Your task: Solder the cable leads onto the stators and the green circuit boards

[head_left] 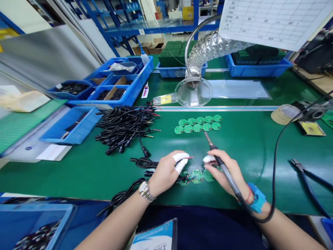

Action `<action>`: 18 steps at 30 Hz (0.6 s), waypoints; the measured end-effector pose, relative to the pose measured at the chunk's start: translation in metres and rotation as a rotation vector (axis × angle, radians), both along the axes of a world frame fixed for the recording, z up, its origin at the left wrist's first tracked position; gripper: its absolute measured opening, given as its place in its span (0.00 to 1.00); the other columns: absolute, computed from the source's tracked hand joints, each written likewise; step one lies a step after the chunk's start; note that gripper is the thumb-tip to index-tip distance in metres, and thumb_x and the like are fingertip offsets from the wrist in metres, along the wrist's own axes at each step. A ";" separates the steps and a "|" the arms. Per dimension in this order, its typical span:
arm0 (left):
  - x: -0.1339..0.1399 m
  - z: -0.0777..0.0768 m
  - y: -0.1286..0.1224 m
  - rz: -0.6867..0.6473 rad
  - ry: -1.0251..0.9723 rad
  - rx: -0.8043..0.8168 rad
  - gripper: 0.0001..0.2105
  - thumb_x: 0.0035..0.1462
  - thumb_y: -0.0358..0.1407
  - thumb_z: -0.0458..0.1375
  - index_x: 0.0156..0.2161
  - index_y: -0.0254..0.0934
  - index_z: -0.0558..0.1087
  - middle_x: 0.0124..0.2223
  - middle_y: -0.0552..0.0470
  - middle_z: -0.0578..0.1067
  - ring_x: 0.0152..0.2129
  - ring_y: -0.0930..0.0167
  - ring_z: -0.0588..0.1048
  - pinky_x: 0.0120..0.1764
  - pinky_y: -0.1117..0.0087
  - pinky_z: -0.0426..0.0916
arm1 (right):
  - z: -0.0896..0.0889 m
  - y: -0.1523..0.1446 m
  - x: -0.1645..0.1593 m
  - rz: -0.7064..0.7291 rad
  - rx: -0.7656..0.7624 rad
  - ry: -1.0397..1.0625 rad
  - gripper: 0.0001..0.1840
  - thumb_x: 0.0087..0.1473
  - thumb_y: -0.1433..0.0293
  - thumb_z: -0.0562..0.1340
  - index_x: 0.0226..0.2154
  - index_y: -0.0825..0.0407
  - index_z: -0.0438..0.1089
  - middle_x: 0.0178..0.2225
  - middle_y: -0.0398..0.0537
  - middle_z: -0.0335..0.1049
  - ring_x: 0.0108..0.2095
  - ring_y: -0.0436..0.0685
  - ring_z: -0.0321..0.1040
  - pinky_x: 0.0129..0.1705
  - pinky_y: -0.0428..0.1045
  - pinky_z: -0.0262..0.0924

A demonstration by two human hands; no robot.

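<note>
Left hand point(166, 171) pinched a red wire point(190, 158) between white-capped fingers; its run under the palm was hidden. Right hand point(230, 171) gripped a soldering iron point(227, 171), tip point(207, 137) forward, just short of the far circuit boards point(197, 128). Couldn't tell what the dark bit point(211, 163) by its capped finger was. Near circuit boards point(197, 176) lay on the worktop point(249, 139) between the hands, loose wires point(194, 179) across them. Likely risks: careless wrist turn, scorched boards or left fingers; slack pinch, dropped wire; snagged black cables point(145, 162), boards dragged askew.
</note>
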State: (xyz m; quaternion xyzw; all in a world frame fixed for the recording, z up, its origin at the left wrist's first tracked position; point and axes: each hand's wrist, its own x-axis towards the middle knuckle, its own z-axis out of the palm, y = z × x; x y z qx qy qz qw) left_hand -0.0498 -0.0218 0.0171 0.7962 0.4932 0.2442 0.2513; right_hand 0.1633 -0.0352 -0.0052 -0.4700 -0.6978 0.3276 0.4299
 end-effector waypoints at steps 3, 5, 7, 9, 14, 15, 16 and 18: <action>0.012 -0.006 -0.004 -0.058 -0.025 -0.060 0.09 0.58 0.30 0.49 0.41 0.37 0.71 0.41 0.49 0.74 0.37 0.72 0.72 0.42 0.70 0.67 | -0.002 0.001 -0.014 0.073 -0.018 0.040 0.17 0.49 0.73 0.60 0.44 0.50 0.61 0.34 0.44 0.69 0.31 0.48 0.69 0.37 0.43 0.65; 0.015 -0.009 -0.005 -0.091 -0.031 -0.075 0.09 0.58 0.30 0.49 0.41 0.37 0.71 0.41 0.49 0.74 0.37 0.72 0.72 0.42 0.70 0.67 | -0.002 0.000 -0.018 0.068 0.001 0.037 0.15 0.50 0.73 0.58 0.43 0.50 0.62 0.33 0.44 0.69 0.31 0.47 0.69 0.36 0.42 0.64; 0.015 -0.012 -0.006 -0.138 -0.036 -0.068 0.09 0.58 0.30 0.49 0.41 0.37 0.71 0.39 0.50 0.74 0.35 0.72 0.72 0.41 0.70 0.67 | -0.002 0.000 -0.019 0.054 0.022 0.022 0.14 0.50 0.72 0.58 0.42 0.50 0.62 0.33 0.43 0.68 0.30 0.46 0.68 0.34 0.42 0.63; 0.015 -0.016 -0.008 -0.157 -0.035 -0.008 0.09 0.58 0.31 0.50 0.40 0.37 0.72 0.38 0.49 0.74 0.35 0.71 0.72 0.40 0.70 0.67 | -0.002 0.001 -0.019 0.051 0.039 0.001 0.13 0.51 0.72 0.57 0.42 0.50 0.63 0.32 0.43 0.68 0.29 0.46 0.67 0.34 0.41 0.62; 0.017 -0.023 -0.012 0.009 -0.039 0.163 0.07 0.55 0.33 0.55 0.35 0.35 0.75 0.33 0.48 0.74 0.30 0.70 0.71 0.34 0.70 0.67 | -0.004 0.002 -0.020 0.043 0.030 -0.014 0.15 0.51 0.72 0.58 0.43 0.49 0.62 0.32 0.43 0.68 0.29 0.47 0.67 0.33 0.41 0.62; 0.017 -0.023 -0.012 0.030 -0.071 0.138 0.07 0.55 0.33 0.55 0.36 0.35 0.75 0.32 0.49 0.74 0.29 0.71 0.71 0.33 0.71 0.67 | -0.005 0.002 -0.020 0.038 0.026 -0.009 0.15 0.50 0.72 0.58 0.43 0.49 0.62 0.32 0.43 0.68 0.29 0.47 0.67 0.33 0.41 0.62; 0.018 -0.022 -0.012 0.046 -0.109 0.098 0.07 0.54 0.32 0.55 0.37 0.36 0.75 0.32 0.50 0.74 0.29 0.72 0.72 0.32 0.72 0.67 | -0.006 0.001 -0.020 0.034 0.026 -0.007 0.14 0.50 0.72 0.58 0.43 0.49 0.62 0.32 0.42 0.68 0.29 0.47 0.67 0.33 0.41 0.62; 0.019 -0.020 -0.012 0.071 -0.166 0.000 0.07 0.54 0.31 0.56 0.37 0.37 0.75 0.32 0.52 0.75 0.28 0.74 0.72 0.32 0.74 0.67 | -0.007 0.000 -0.020 0.044 0.037 -0.025 0.14 0.50 0.73 0.57 0.42 0.50 0.63 0.31 0.43 0.68 0.28 0.47 0.67 0.33 0.42 0.61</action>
